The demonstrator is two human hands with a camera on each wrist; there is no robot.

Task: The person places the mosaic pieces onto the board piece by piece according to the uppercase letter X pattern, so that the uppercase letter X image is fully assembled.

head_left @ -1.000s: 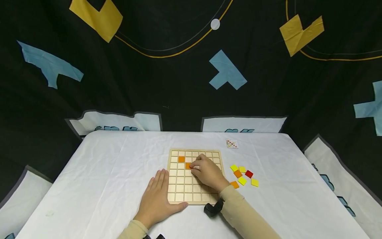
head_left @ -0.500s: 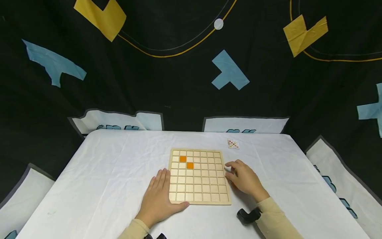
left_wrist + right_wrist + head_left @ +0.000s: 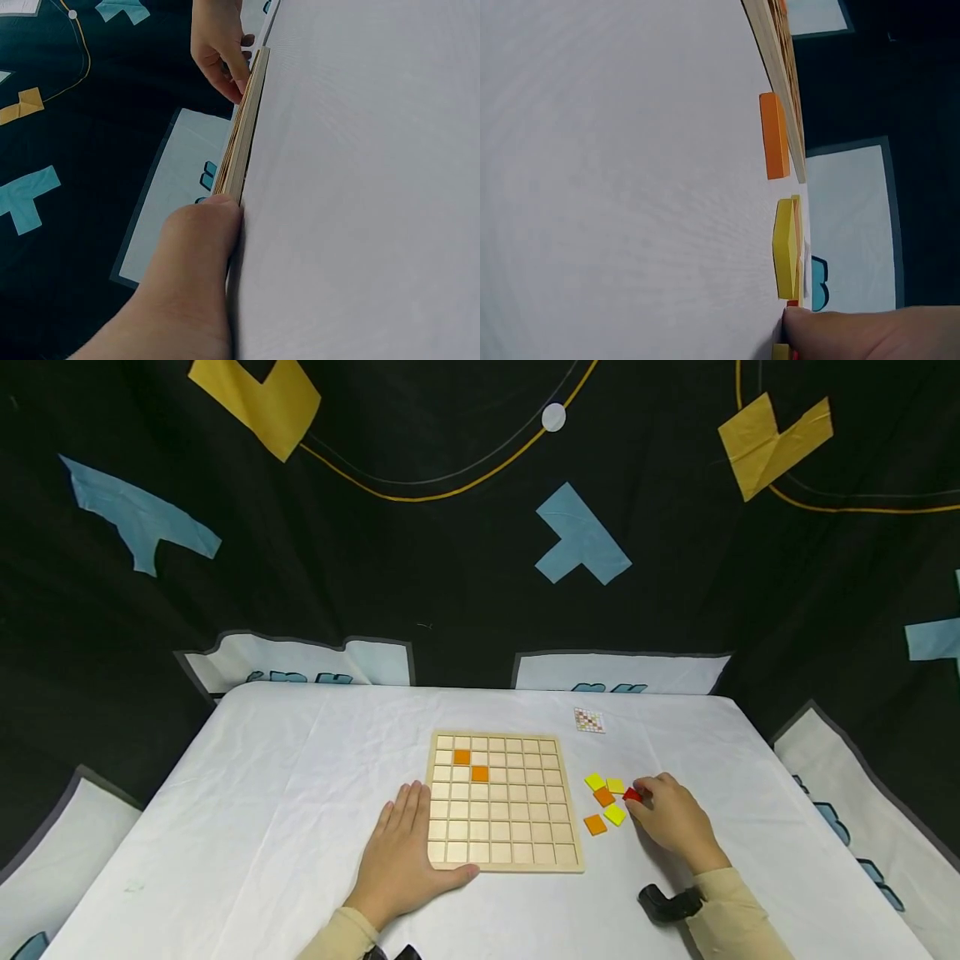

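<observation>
A wooden grid board [image 3: 501, 818] lies on the white table, with an orange tile [image 3: 462, 757] and a second orange tile [image 3: 480, 774] in its upper left squares. My left hand [image 3: 401, 860] rests against it, straight fingers along the left side and the thumb [image 3: 199, 232] at the front edge. To the board's right, my right hand [image 3: 675, 820] pinches a red tile [image 3: 632, 795] between thumb and index finger. The right wrist view has the thumb [image 3: 840, 334] over most of this red tile. A yellow tile [image 3: 781, 352] shows just below that thumb.
Loose tiles lie between the board and my right hand: an orange tile [image 3: 595, 824], a yellow tile [image 3: 615, 814] and several others. Farther back is a small card [image 3: 589, 720] with a coloured grid pattern. A black curtain [image 3: 420, 568] hangs behind the table.
My right hand has left the second orange tile on the board and moved right, past the board's edge, to the red tile. The left hand stays at the board; the head view has shifted slightly.
</observation>
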